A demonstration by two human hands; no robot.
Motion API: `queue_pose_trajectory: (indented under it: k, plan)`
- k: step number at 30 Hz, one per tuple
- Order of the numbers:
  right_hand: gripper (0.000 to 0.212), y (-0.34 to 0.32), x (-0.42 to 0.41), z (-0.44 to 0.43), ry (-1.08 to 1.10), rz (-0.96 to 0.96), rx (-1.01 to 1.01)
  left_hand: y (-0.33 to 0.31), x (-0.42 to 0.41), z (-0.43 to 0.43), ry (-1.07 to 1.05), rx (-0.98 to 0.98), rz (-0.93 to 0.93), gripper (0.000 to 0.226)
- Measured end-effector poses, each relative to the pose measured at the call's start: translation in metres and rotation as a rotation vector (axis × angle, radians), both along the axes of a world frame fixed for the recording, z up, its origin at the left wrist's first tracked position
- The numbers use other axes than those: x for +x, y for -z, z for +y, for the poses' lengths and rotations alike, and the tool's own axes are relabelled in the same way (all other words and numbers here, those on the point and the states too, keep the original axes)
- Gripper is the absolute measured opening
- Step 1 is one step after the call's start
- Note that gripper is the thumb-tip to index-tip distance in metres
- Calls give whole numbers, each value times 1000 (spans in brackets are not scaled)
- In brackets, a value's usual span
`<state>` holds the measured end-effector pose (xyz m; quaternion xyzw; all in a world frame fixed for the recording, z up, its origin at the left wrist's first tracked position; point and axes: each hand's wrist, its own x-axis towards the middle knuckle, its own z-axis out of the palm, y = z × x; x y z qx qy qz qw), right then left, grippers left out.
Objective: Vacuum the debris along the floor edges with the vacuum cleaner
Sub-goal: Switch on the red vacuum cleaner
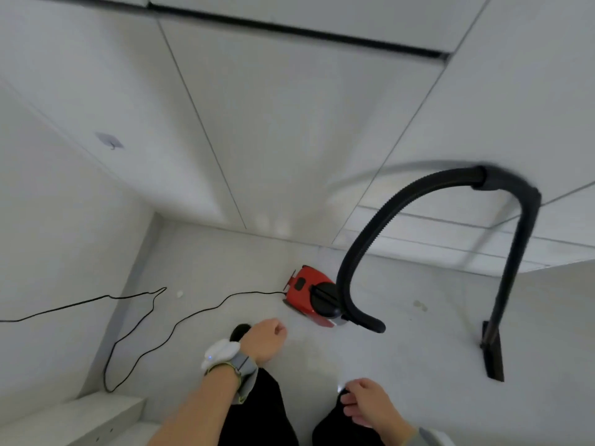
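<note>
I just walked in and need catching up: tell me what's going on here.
A person looks down at a red canister vacuum cleaner on the floor. Neither the left hand nor the right hand holds it. Its black hose arcs to the wand, nozzle on the floor. White bits lie nearby.

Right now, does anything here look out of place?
Yes: the vacuum wand stands on end, untouched by left hand or right hand, and its black cord loops loosely across the floor near the feet.
</note>
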<state>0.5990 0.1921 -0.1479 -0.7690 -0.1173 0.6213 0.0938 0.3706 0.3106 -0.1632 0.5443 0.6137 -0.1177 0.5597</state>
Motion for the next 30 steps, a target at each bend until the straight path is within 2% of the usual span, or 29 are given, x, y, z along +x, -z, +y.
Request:
queue_pose_trajectory:
  k: [1,3,6,7,9,12,17,19,22,24,26,30]
  plan:
    - [17,10,-9,16,-28,3,-6,7,-8,13,-9,-2,24,25]
    - [16,71,-44,61,-9,44,13,66,-33,52,-29,-6,63,26]
    - [14,79,-71,107,72,38,92,77,-42,64,-81,-4,56,29]
    - [13,117,-81,124,96,42,102,114,-46,75,-43,-15,53,31]
    - [13,154,-91,153,64,-2,138,147,-51,90,21,-18,45,35]
    - [18,241,-97,175,-82,-157,188,222,-50,109,141,-10,40,42]
    - [34,368,-72,204,-419,-798,280,340,-13,122,238,-18,-11,54]
    - [37,386,-58,213,-582,-946,272,361,2,128,310,-2,-34,59]
    - [46,420,-43,211,-831,-1039,200,391,24,135,356,53,-32,72]
    - [52,441,-35,211,-962,-1030,142,415,41,142,391,59,-12,78]
    - [53,451,-29,214,-948,-1040,174,429,55,141,438,37,-24,76]
    - [56,465,-21,209,-832,-1135,380,442,68,130,440,49,-10,71]
